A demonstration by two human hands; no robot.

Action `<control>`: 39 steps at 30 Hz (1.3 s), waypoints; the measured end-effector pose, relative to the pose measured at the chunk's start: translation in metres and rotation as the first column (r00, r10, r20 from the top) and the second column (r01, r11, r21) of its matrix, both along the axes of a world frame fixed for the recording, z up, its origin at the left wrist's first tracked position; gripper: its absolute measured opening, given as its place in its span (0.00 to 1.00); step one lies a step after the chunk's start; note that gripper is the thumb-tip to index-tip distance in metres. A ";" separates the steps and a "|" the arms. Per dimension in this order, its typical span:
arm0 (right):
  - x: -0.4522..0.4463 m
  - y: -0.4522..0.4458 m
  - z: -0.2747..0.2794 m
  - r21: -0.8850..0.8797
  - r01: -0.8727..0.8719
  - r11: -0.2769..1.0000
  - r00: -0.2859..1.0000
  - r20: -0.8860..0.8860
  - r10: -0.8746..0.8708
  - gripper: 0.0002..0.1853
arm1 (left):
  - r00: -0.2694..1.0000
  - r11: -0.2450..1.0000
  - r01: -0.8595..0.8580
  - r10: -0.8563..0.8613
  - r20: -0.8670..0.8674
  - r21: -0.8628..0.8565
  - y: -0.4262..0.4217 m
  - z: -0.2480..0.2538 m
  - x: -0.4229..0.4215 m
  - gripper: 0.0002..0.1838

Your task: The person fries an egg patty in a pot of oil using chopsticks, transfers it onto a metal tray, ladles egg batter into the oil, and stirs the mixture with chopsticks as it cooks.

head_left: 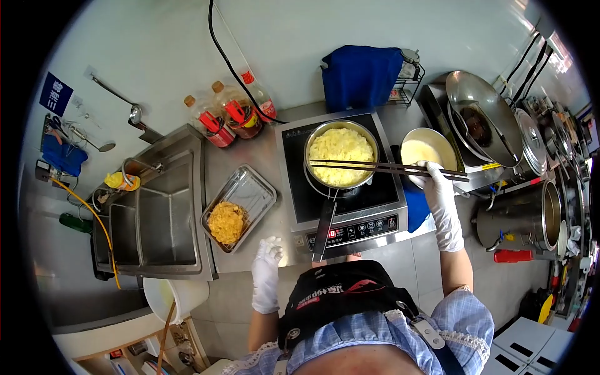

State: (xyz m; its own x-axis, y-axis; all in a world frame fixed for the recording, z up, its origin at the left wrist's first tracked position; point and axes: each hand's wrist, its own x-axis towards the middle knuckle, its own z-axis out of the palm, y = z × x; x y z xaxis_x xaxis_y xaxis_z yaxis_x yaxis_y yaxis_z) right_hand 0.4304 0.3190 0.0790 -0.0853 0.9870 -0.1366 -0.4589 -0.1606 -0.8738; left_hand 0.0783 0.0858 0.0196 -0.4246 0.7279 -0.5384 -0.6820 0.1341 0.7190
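Head view.

Edges and room: steel desk (272,219), its front edge toward the wearer; a bare strip lies between the metal tray (259,187) and the induction cooktop (294,181). Sink (164,206) to the left of the tray; cream pot (437,137) of pale yellow liquid close to the cooktop's right side.

Right hand (439,197): white glove, grip closed on the chopsticks (400,166). Left hand (266,265): white glove, fingers loosely curled, near the desk's front edge, between tray and pan handle; width of grip cannot be told.

Chopsticks: one pair, long, dark brown, slim. Located over the saucepan (360,124), which stands on the cooktop, filled with crumbly yellow food (340,147). Contact with the food cannot be told.

Orientation: chopsticks nearly parallel, long axis crosswise, tips left, thick ends right, beyond the hand. Pan handle (324,228) points toward the wearer, crossing the control panel.
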 end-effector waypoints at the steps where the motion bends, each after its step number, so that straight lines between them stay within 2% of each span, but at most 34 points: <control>1: -0.001 0.002 0.000 0.007 0.003 1.000 1.000 -0.002 -0.003 0.11 | 1.000 1.000 -0.001 0.001 -0.003 0.005 0.000 -0.001 0.001 0.18; 11: 0.006 0.018 -0.008 0.019 0.001 1.000 0.999 0.047 -0.001 0.17 | 0.996 0.997 -0.079 0.080 0.032 -0.020 0.004 0.011 0.013 0.15; 15: 0.007 0.019 -0.008 -0.006 -0.001 1.000 1.000 0.016 0.001 0.16 | 0.996 0.996 -0.085 0.086 0.034 -0.018 0.004 0.007 0.014 0.15; 17: 0.006 0.018 -0.007 -0.012 0.000 1.000 1.000 0.011 0.000 0.16 | 0.999 0.999 -0.036 0.036 -0.011 -0.017 0.004 0.004 0.013 0.19; 20: 0.006 0.015 -0.005 0.006 0.010 1.000 1.000 0.002 -0.010 0.16 | 0.998 0.998 -0.053 0.053 0.024 -0.034 0.006 0.005 0.014 0.19; 22: 0.008 0.011 0.000 0.023 0.008 1.000 1.000 0.014 -0.008 0.11 | 0.999 0.999 -0.044 0.045 0.018 -0.021 0.006 0.004 0.014 0.19; 26: 0.011 -0.001 0.014 0.049 0.034 0.998 0.999 0.023 -0.036 0.10 | 0.999 0.999 -0.036 0.036 0.015 -0.011 0.006 0.001 0.012 0.19; 29: 0.011 -0.018 0.024 0.276 0.097 0.956 0.970 0.188 -0.152 0.12 | 1.000 1.000 -0.025 0.026 0.012 -0.010 0.003 -0.002 0.008 0.19; 30: 0.007 -0.026 0.033 0.275 0.103 0.956 0.935 0.302 -0.188 0.11 | 1.000 1.000 -0.026 0.027 0.014 -0.009 0.002 -0.001 0.008 0.19; 32: 0.000 -0.040 0.043 0.494 -0.035 0.869 0.765 0.573 -0.295 0.11 | 1.000 1.000 -0.024 0.024 -0.001 -0.019 0.002 0.003 0.009 0.19; 33: -0.005 -0.046 0.044 0.527 -0.077 0.846 0.777 0.563 -0.280 0.10 | 1.000 1.000 -0.022 0.022 -0.001 -0.018 0.001 0.002 0.008 0.19; 34: -0.006 -0.049 0.039 0.617 -0.154 0.772 0.741 0.589 -0.322 0.09 | 1.000 1.000 -0.022 0.022 0.005 -0.022 0.001 0.002 0.007 0.19; 36: -0.020 -0.058 0.051 0.667 -0.256 0.700 0.703 0.625 -0.338 0.10 | 1.000 0.999 -0.019 0.019 0.011 -0.025 0.000 0.000 0.006 0.19; 37: -0.026 -0.062 0.059 0.635 -0.308 0.709 0.651 0.684 -0.330 0.10 | 1.000 1.000 -0.009 0.009 0.007 -0.016 0.000 -0.002 0.005 0.19; 39: -0.032 -0.062 0.048 0.603 -0.336 0.723 0.678 0.688 -0.259 0.12 | 1.000 1.000 0.003 -0.003 0.004 -0.003 -0.001 -0.002 0.004 0.19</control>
